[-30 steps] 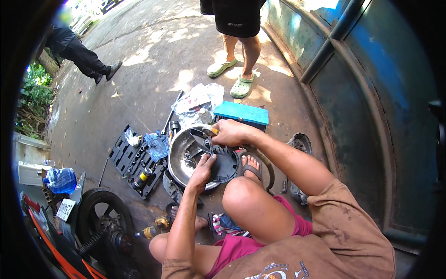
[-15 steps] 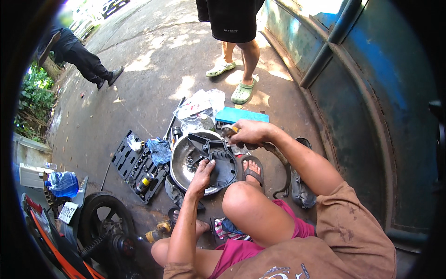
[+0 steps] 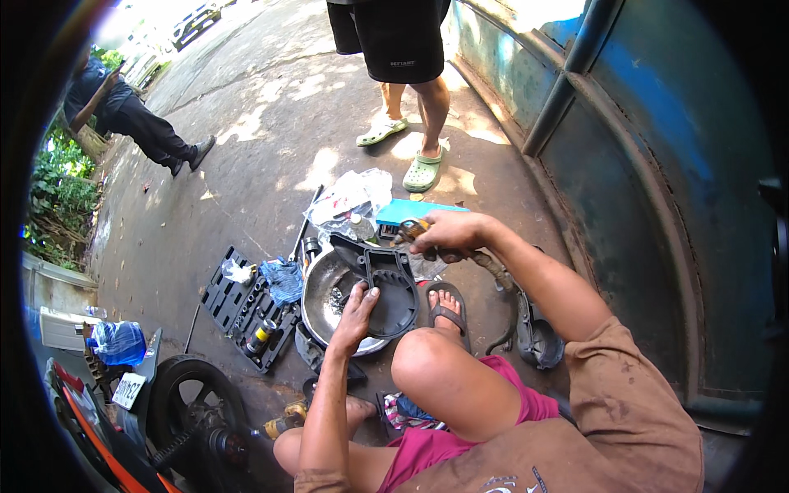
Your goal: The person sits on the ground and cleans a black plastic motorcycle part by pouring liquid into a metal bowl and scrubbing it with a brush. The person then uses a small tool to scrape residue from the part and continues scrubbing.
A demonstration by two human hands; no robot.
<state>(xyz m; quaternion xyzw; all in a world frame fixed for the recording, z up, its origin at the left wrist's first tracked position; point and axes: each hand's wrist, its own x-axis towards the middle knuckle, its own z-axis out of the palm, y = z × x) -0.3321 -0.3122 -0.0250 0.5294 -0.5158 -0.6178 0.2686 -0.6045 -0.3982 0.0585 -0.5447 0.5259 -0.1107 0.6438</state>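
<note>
One black plastic housing [image 3: 394, 306] against left fingers [image 3: 358, 292]

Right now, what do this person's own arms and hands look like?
The left hand and right hand are gloveless, with no watch or bracelet visible. Both forearms are bare. The left sleeve and right sleeve are brown and short, with darker stains on the right one.
</note>
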